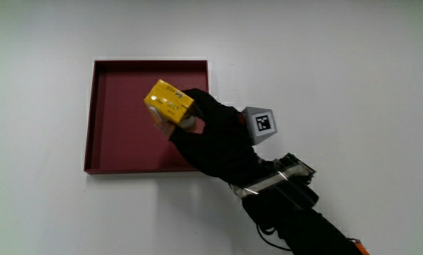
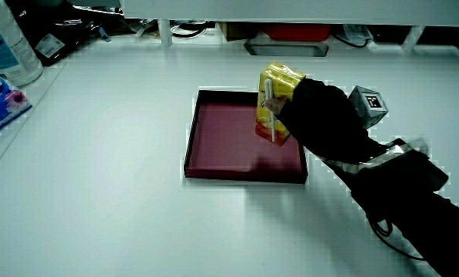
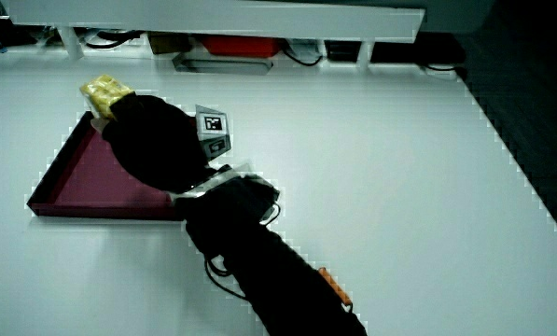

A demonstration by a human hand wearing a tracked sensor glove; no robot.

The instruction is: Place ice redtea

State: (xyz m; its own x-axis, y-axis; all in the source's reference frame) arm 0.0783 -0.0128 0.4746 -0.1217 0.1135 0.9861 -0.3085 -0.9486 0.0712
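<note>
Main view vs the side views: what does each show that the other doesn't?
Only the main view: the carton's yellow end face and all four walls of the red tray from above.
Only a side view: the straw on the carton's side, the carton standing upright over the tray, and a bottle at the table's edge.
Both: the hand gripping the carton over the tray, the patterned cube on its back.

I see the yellow drink carton [image 1: 168, 100] as coated paperboard with a slight sheen. My hand [image 1: 215, 138] wears a matt black cloth glove. The dark red tray [image 1: 98, 117] looks matt, probably plastic, though I can't be sure. The white table [image 1: 353, 71] is smooth and faintly glossy.
</note>
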